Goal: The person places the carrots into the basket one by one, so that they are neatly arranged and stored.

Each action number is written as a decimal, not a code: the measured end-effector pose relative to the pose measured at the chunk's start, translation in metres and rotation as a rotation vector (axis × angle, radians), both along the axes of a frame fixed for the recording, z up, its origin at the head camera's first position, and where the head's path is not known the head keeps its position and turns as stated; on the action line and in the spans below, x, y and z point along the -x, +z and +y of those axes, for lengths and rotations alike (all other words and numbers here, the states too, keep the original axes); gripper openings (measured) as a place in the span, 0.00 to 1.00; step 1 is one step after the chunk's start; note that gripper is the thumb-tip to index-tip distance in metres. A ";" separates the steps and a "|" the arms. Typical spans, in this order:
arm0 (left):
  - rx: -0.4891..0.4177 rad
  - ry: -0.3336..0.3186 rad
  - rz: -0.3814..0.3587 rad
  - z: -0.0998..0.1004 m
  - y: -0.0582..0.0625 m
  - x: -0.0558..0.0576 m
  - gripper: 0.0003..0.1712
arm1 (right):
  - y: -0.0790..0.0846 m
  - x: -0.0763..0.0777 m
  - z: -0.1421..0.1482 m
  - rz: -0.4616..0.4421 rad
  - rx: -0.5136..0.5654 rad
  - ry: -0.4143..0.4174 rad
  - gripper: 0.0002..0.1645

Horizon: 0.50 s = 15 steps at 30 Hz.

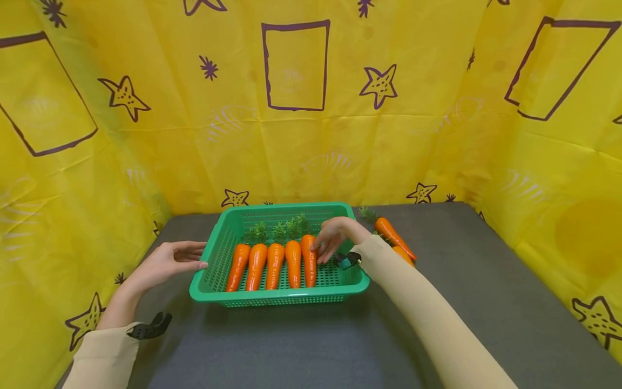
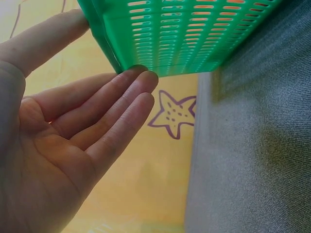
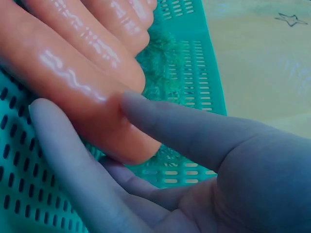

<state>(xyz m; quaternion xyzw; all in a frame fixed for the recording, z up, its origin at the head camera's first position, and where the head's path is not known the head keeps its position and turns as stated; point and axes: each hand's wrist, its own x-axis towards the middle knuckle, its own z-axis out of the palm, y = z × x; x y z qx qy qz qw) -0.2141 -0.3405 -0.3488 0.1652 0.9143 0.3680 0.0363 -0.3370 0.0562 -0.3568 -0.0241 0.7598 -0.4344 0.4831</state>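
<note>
A green plastic basket [image 1: 279, 297] holds a row of several orange carrots [image 1: 257, 267] with leafy green tops toward the far wall. My right hand [image 1: 335, 237] reaches inside it at the right end of the row. Its thumb lies on the rightmost carrot [image 3: 97, 92], and the index and other fingers [image 3: 73, 160] bend along the carrot's other side. My left hand [image 1: 167, 263] is at the basket's left end, fingers [image 2: 116, 126] extended and relaxed. The left thumb meets the rim, while the fingertips are by the basket's perforated wall [image 2: 170, 34].
Two more carrots [image 1: 394, 237] lie on the dark grey table [image 1: 272, 346] right of the basket, one partly hidden by my right sleeve. Yellow cloth [image 1: 301, 156] with drawn stars surrounds the table on the back and sides.
</note>
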 end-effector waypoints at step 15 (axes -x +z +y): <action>-0.004 -0.002 -0.003 0.000 -0.001 0.000 0.34 | -0.006 0.002 0.001 -0.020 -0.141 0.085 0.30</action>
